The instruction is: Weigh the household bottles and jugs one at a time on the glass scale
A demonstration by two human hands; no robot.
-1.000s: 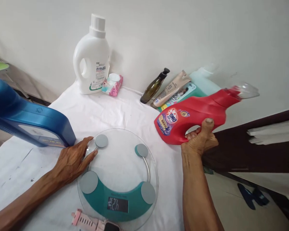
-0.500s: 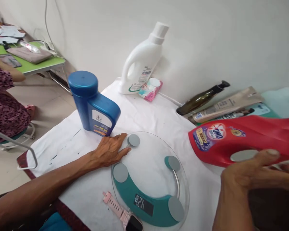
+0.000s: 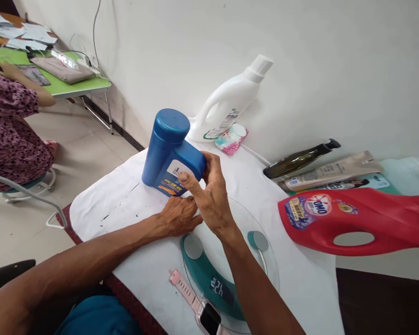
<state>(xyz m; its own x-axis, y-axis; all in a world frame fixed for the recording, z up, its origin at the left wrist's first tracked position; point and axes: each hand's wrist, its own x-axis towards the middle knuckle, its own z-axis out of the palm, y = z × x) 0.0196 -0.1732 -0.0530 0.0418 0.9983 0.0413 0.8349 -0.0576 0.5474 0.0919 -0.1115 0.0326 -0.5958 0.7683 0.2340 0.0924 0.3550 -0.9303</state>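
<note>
A blue bottle [image 3: 160, 156] with a wide cap stands upright on the white cloth, behind a round glass scale [image 3: 202, 274] with teal trim. My right hand [image 3: 212, 200] is at the bottle's right end, thumb in front of the label and fingers at the far side, partly hidden; its thumb and fingers are apart. Lying at the scale's upper left edge, by the bottle's base, my left hand [image 3: 178, 216] is low, thumb stretched out and fingertips partly covered by my right hand. A pink-strapped watch [image 3: 195, 302] lies at the scale's near left edge.
Along the wall stand a white jug bottle [image 3: 230, 104] and a small pink-and-blue packet [image 3: 231, 138]. To the right lie a dark green bottle [image 3: 296, 160], a beige tube [image 3: 335, 170] and a red OMO bottle [image 3: 384, 209]. A person [image 3: 17, 125] sits by a green table [image 3: 73, 86].
My right hand has moved left from beside the red bottle to the blue bottle. My left hand stays at the scale's edge, its fingers more curled. The view has shifted.
</note>
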